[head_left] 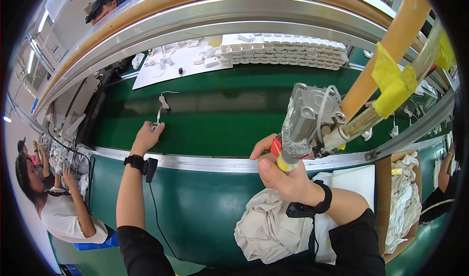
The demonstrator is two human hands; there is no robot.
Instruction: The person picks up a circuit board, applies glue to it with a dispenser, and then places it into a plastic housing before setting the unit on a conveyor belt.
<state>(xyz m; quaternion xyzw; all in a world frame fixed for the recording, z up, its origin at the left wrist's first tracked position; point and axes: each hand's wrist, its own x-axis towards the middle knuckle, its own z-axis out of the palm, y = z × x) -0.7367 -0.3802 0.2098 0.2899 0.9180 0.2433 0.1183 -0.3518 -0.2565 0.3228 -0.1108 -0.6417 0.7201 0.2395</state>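
My left hand (148,137) reaches over the green conveyor belt (220,122), its fingers pinched on the end of a thin white cable (159,114). The rest of that cable lies bundled on the belt, with a small dark piece beside the bundle. My right hand (288,179) is wrapped round the lower end of a hanging grey metal pneumatic tool (316,110), at its red and yellow parts. The tool's tip is hidden by my fingers. A crumpled beige cloth (273,227) lies just below my right wrist.
Stacked white trays (288,51) stand behind the belt, beside a white board (185,70) with cables and small white parts. A metal rail edges the belt. At right is a cardboard box (383,207) of cloths. A co-worker (63,212) sits at left; thick tubes slant at upper right.
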